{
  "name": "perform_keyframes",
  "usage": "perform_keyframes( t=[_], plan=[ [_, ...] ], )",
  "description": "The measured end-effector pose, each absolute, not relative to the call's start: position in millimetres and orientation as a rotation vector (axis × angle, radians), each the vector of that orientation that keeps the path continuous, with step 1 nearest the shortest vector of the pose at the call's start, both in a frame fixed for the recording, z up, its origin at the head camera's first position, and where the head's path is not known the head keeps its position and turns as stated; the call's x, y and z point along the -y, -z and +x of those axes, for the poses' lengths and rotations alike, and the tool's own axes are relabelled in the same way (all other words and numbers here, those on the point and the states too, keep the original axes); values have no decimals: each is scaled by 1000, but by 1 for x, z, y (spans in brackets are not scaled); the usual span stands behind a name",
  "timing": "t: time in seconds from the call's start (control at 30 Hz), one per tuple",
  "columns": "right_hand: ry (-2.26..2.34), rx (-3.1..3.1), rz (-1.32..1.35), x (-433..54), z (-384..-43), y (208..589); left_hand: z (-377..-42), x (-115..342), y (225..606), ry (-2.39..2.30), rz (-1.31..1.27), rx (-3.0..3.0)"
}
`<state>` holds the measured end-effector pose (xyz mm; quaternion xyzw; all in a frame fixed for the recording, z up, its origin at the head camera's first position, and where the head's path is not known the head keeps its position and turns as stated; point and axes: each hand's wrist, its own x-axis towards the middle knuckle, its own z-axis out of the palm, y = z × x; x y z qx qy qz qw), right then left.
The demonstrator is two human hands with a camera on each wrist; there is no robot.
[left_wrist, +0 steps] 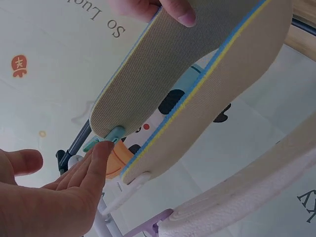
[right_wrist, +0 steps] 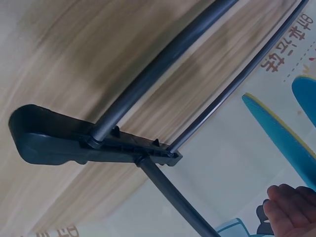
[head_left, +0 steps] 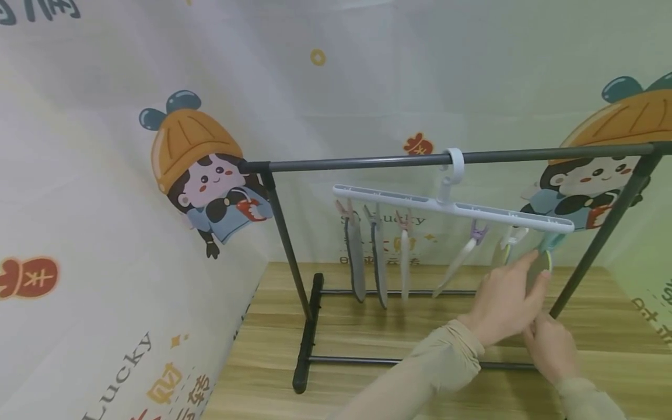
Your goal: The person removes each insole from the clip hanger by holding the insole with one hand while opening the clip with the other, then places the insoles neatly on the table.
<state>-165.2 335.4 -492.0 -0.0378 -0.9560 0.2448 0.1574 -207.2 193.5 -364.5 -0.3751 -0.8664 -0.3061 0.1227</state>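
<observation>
A white clip hanger (head_left: 399, 200) hangs from a dark rail, with insoles pegged along it. On its right end, a teal clip (left_wrist: 116, 134) bites the end of a grey-beige insole (left_wrist: 143, 81). My left hand (head_left: 501, 303) has its fingers extended to that clip, fingertips right at it and the thumb held apart. Lower down, my right hand (head_left: 553, 347) pinches the same insole, thumb on its face; in the head view the left hand partly covers this grip. Beside it hangs a matching insole (left_wrist: 212, 98) with a blue-and-yellow edge, in a white clip (head_left: 514, 235).
A white insole (head_left: 455, 263) hangs from a purple clip (head_left: 478, 231). Farther left are another pale insole (head_left: 405, 265) and two grey ones with dark edges. The black rack's rail (head_left: 341, 164), slanted posts and foot (right_wrist: 54, 138) frame the hanger above a wooden tabletop (head_left: 257, 350).
</observation>
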Motion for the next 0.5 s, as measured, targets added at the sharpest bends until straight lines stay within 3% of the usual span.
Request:
perform_keyframes(
  t=[0.5],
  plan=[
    [-647,2569,-89,-321,-152,502,-207,-202,362,775,-1004,2569]
  ],
)
